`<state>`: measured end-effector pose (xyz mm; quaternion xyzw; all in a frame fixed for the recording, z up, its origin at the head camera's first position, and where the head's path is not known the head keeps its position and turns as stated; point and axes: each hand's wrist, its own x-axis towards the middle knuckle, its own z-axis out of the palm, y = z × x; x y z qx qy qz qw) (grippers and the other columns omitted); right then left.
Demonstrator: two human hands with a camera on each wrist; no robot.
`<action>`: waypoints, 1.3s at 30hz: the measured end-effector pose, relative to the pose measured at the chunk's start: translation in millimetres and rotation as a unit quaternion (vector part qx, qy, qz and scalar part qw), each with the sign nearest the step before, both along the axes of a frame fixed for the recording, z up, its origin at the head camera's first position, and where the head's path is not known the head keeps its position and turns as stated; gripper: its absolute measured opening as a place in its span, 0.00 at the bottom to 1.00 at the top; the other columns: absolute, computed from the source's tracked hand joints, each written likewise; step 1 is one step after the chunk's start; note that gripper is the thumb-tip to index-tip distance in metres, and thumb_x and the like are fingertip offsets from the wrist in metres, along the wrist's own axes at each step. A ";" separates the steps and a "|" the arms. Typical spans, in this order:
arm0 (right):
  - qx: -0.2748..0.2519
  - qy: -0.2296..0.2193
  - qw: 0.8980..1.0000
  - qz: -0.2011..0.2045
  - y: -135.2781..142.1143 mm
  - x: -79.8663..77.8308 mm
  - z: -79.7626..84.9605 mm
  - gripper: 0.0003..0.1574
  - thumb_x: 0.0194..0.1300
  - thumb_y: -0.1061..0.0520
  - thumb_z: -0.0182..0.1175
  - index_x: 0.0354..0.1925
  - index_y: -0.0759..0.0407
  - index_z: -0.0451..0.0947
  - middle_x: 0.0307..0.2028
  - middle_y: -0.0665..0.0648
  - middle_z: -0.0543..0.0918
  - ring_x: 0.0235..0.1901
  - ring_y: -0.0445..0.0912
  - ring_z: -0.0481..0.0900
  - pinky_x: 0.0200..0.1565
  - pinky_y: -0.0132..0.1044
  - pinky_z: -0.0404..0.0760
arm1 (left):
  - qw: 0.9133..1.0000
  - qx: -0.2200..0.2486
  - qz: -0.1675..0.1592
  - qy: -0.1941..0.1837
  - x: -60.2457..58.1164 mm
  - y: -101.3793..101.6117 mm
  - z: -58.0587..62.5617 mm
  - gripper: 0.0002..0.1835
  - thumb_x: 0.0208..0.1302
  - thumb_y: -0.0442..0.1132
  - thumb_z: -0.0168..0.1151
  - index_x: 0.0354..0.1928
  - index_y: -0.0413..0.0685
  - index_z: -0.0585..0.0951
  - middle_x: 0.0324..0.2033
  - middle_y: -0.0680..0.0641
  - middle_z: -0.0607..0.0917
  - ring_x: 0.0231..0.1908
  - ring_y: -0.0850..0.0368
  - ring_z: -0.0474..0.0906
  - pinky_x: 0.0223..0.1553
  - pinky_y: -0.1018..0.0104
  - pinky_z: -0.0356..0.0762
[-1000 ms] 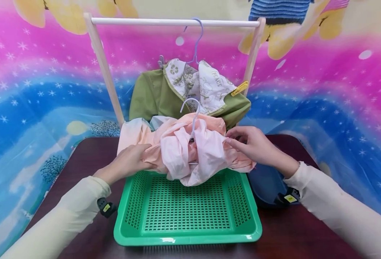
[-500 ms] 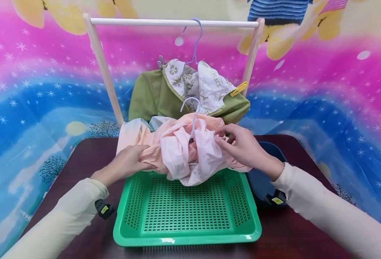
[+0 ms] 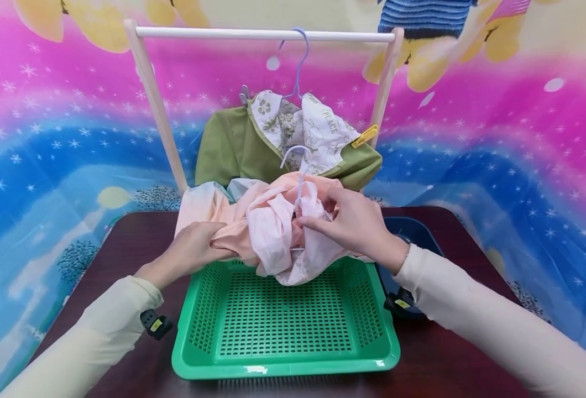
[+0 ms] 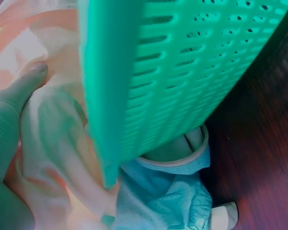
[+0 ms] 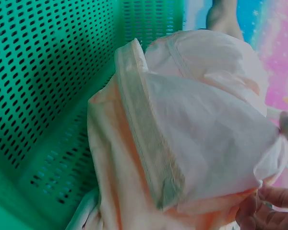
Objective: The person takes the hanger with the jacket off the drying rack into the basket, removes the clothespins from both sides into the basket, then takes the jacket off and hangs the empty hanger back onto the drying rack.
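Note:
A peach hooded jacket with a paler hood lies bunched over the far end of a green basket. Out of its neck rises the hook of a pale lilac hanger. My left hand grips the jacket's left side, thumb on top and the other fingers hidden in the cloth. At the neck, my right hand pinches the hood's right edge, thumb close to the hook's base. The right wrist view shows its curled fingers at the pale lining.
Behind, an olive jacket hangs by a blue hanger on a white rail with wooden posts. A grey peg and a yellow peg clip its shoulders. A dark blue tray sits right of the basket, on the dark table.
My right hand has moved left across the peach jacket, from its right side to the hood edge near the hanger's hook. The left hand keeps its hold on the left side.

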<state>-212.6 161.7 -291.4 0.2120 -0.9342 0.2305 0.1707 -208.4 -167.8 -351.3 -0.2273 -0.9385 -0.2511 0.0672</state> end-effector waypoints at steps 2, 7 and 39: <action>0.008 0.004 1.000 -0.009 -4.0 -1.5 0.5 0.27 0.54 0.28 0.71 0.28 0.43 0.72 0.22 0.46 0.74 0.22 0.43 0.72 0.22 0.40 0.68 | 1.000 0.001 0.002 0.014 2.2 0.2 2.2 0.16 0.54 0.49 0.78 0.23 0.54 0.78 0.15 0.58 0.75 0.21 0.61 0.70 0.28 0.64 0.70; 0.019 -0.006 1.000 -0.020 -3.5 -3.7 4.6 0.19 0.63 0.42 0.68 0.26 0.47 0.72 0.21 0.50 0.73 0.22 0.46 0.72 0.22 0.40 0.65 | 0.999 0.002 0.001 0.033 7.9 0.4 8.7 0.17 0.53 0.47 0.78 0.20 0.55 0.77 0.14 0.59 0.75 0.21 0.64 0.72 0.30 0.64 0.72; -0.036 -0.084 0.996 -0.019 94.2 -19.9 15.0 0.12 0.73 0.53 0.58 0.41 0.62 0.81 0.29 0.62 0.81 0.18 0.44 0.75 0.19 0.37 0.72 | 0.992 0.074 0.034 0.097 25.8 -27.4 26.0 0.21 0.54 0.43 0.77 0.15 0.53 0.72 0.11 0.59 0.72 0.19 0.67 0.68 0.22 0.69 0.69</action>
